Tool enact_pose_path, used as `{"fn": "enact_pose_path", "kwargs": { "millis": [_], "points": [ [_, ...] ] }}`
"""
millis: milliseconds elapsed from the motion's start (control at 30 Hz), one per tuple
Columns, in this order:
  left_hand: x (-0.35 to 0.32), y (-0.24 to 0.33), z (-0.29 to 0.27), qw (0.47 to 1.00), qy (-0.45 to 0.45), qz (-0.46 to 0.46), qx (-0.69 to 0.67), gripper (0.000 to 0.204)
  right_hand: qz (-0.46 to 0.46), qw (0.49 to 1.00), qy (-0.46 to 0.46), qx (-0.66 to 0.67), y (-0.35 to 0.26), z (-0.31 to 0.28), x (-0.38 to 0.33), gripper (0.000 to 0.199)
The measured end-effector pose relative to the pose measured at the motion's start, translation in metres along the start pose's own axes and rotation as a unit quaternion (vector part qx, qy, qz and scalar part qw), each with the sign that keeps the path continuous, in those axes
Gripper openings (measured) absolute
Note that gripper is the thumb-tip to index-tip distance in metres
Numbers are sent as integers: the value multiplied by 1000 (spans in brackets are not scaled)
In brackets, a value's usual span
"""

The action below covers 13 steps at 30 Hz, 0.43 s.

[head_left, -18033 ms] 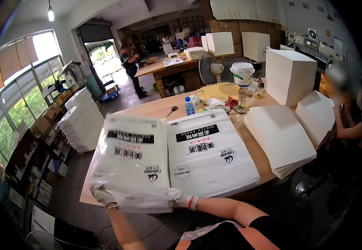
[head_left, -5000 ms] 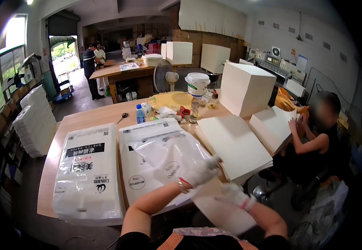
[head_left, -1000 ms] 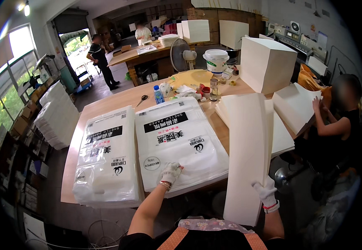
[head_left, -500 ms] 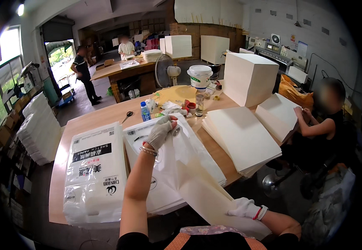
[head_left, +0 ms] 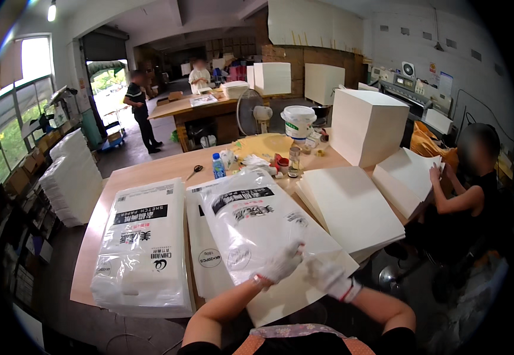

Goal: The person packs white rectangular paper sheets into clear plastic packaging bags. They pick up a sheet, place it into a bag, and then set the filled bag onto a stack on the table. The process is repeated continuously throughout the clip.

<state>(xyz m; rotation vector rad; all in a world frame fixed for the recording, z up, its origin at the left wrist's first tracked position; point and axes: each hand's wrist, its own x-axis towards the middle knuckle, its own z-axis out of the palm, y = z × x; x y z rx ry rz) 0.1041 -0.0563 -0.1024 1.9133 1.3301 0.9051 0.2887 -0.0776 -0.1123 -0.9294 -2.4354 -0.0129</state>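
A printed clear plastic bag (head_left: 251,207) lies slanted across the table before me, with sheets of drawing paper (head_left: 289,299) partly inside it and sticking out at the near end. My left hand (head_left: 279,264), in a white knit glove, is closed at the bag's near edge, apparently pinching the plastic. My right hand (head_left: 328,277), also gloved, is just right of it over the paper; its fingers are smeared by motion. Under the bag lies another printed pack (head_left: 209,257). To the left is a pile of filled sketch paper packs (head_left: 141,242).
A fanned stack of white paper (head_left: 351,207) lies to the right, with a tall paper block (head_left: 369,127) behind. Scissors (head_left: 195,171), a blue-capped bottle (head_left: 218,166), a glass jar (head_left: 293,162) and a white bucket (head_left: 298,123) stand farther back. A co-worker (head_left: 476,177) handles paper at the right.
My left hand has come down from the raised plastic to the near side. The paper has gone from hanging off the table edge to lying largely in the bag. My right hand moved up beside the left.
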Motion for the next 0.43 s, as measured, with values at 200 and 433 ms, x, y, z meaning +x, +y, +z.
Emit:
{"fn": "enact_pose_path", "kwargs": {
  "millis": [200,433],
  "points": [
    [-89,-51,63,967,10,176,187,32,183,980,3,-77,97,49,-3,20],
    [-192,-134,22,905,362,-173,-140,30,310,878,-92,353,175,129,-88,42]
  ]
}}
